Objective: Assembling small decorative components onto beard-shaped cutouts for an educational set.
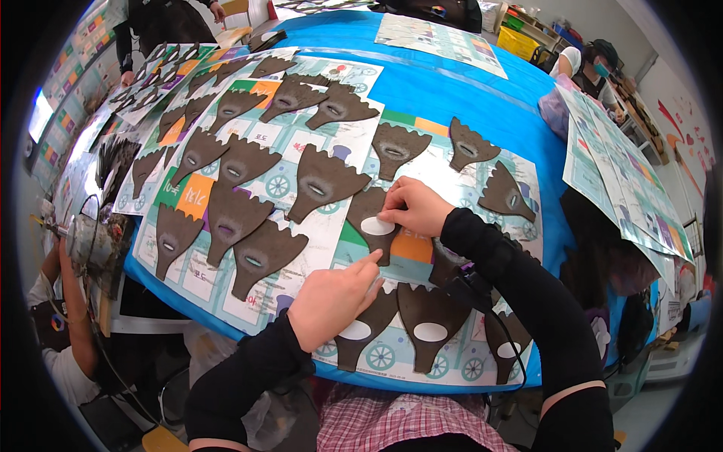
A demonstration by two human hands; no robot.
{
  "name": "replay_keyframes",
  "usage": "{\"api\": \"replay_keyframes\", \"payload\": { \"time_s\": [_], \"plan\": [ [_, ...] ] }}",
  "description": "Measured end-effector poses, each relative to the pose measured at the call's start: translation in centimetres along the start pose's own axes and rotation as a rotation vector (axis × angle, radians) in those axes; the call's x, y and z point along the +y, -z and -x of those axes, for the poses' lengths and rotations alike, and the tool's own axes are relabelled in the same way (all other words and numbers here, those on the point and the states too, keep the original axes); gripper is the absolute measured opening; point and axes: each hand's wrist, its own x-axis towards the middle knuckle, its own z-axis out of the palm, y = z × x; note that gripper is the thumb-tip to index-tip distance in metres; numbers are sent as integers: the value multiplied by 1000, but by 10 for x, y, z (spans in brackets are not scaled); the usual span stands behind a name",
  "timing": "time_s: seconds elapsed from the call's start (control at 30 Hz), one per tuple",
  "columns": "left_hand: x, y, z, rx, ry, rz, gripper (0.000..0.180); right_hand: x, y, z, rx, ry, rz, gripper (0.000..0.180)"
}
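Brown fan-shaped piece (365, 202), lying flat on a printed sheet (473, 368) atop the blue-covered tabletop (452, 79), close to the middle of the view, broad end pointing away and narrow stem toward the wearer. On its lower half, a white oval (374, 227). Right hand (419, 208) over the right side of the piece, grip narrow, thumb and fingertips drawn together at the oval's upper right edge; impossible to tell whether pinching or only pressing. Left hand (335, 303) just below and to the left, grip loosely wide, fingers reaching toward the stem; contact with the stem uncertain. Black sleeves on both forearms, with a small black device (468, 288) and a cable at the right wrist.

In a row along the near side of the sheet, three similar pieces (438, 303) with white ovals, the leftmost partly behind the left hand. Farther left, on overlapping printed sheets, many more brown pieces (230, 220) with pale slit-like marks. Beyond the right side of the tabletop, a masked person (586, 79); farther back, a yellow basket (517, 43). At the lower edge, a pink plaid cloth (407, 423).
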Motion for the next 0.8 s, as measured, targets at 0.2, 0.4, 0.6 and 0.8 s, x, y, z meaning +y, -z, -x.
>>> {"api": "replay_keyframes", "payload": {
  "time_s": [0.2, 0.4, 0.6, 0.8],
  "plan": [
    [-20, 4, -19, 6, -17, -147, 20, 4, -3, 0, 56, 129, 107, 19],
    [-26, 14, -25, -56, -88, -182, 21, -10, -2, 7, 88, -21, 70, 40],
    [-26, 23, -37, -55, -91, -43, 28, -6, 6, 4, 117, 101, 262, 43],
    [21, 35, -29, -209, 316, 831, 21, -70, 14, 88, 185, 427, -38, 15]
  ]
}}
